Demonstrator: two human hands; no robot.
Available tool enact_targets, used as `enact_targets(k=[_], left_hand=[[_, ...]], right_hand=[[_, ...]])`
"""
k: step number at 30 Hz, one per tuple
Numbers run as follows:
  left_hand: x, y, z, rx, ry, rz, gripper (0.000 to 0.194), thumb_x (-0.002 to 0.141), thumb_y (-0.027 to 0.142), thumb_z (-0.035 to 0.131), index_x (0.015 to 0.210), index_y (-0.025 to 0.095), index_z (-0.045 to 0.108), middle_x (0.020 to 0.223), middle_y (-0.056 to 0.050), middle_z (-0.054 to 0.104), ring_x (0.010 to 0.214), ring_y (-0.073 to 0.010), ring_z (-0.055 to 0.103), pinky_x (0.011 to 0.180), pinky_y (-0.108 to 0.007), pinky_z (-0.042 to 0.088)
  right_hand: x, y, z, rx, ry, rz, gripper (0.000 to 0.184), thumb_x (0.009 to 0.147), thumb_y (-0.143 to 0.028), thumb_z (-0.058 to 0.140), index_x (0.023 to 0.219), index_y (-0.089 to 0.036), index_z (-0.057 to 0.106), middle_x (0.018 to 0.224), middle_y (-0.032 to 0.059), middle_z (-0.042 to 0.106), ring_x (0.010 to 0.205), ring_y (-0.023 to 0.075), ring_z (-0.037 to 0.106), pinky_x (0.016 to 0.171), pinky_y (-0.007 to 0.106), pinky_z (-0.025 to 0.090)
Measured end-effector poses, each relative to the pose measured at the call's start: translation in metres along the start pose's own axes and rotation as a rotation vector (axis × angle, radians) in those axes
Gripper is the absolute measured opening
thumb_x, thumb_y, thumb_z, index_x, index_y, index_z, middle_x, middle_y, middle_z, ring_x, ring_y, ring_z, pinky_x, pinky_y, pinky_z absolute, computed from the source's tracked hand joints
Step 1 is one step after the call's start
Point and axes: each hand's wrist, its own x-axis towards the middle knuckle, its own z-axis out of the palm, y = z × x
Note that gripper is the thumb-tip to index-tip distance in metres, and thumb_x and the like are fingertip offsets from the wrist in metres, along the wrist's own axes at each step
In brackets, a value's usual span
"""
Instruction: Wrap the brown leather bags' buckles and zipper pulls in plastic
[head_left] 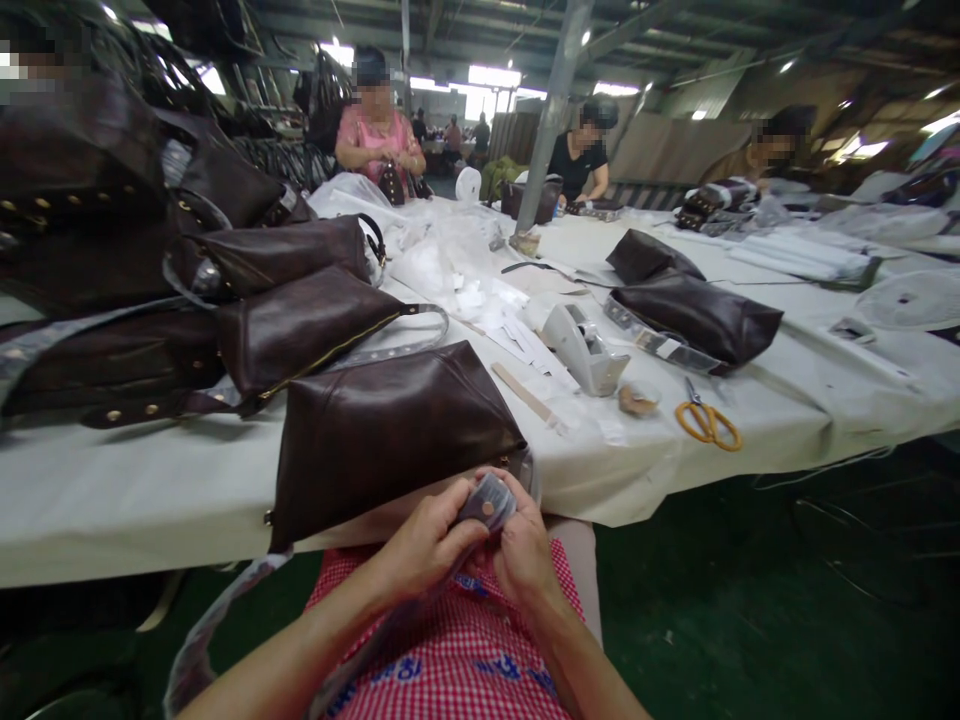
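One long table under white cloth point(97, 510). One dark-brown, boxy leather bag point(390, 440), the landmark, lying at the table's front edge before me. One long dark strap in cloudy plastic film point(214, 620), dropping from the bag's near left corner and looping below it. One pale plastic tape dispenser point(585, 350), right of the bag and farther off. My left hand point(427, 540) and my right hand point(525, 545), just before the bag's right end: fingers drawn in narrow, both holding the strap end. One orange-handled pair of metal scissors point(707, 418), right of the bag, past the dispenser. One flat, dark, film-covered strap end point(497, 488), facing me. One round copper-coloured stud point(488, 507) on it.

Handling note: the piece is small, so I do best to let one hand steady it, work the film with the other's thumb, and keep the stud face up without tugging at the bag.

Clearance note: the bag's right end stands close beyond my knuckles; the table edge runs on rightward from it. The freest room seems to be towards me and to the bag's right, below that edge.
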Motion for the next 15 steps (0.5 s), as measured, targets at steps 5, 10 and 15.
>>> enact_targets(k=[5,10,15], left_hand=[[-0.003,0.007,0.001,-0.083,-0.057,-0.048,0.007,0.088,0.022,0.045,0.085,0.018,0.05,0.064,0.002,0.057,0.055,-0.0128,0.055,0.056,-0.025,0.045],[-0.002,0.024,-0.002,-0.153,-0.146,-0.079,0.004,0.082,0.017,0.052,0.086,0.017,0.051,0.067,0.003,0.06,0.055,-0.0113,0.057,0.056,-0.023,0.045],[0.001,0.017,-0.008,-0.341,-0.282,-0.092,0.009,0.085,0.024,0.053,0.091,0.017,0.053,0.064,0.002,0.062,0.053,-0.0118,0.058,0.051,-0.021,0.043]], right_hand=[[0.003,-0.01,-0.019,-0.491,-0.135,-0.448,0.031,0.081,-0.018,0.054,0.111,-0.023,0.06,0.092,0.0033,0.068,0.082,0.0183,0.065,0.073,0.031,0.055],[0.016,-0.03,-0.042,-0.957,-0.322,-0.97,0.026,0.082,-0.02,0.054,0.107,-0.019,0.063,0.103,0.0099,0.068,0.096,0.0231,0.064,0.087,0.037,0.052],[0.007,-0.023,-0.024,-0.62,-0.083,-0.551,0.024,0.069,-0.015,0.056,0.093,-0.02,0.059,0.078,-0.0009,0.064,0.066,0.0141,0.059,0.061,0.023,0.049]])
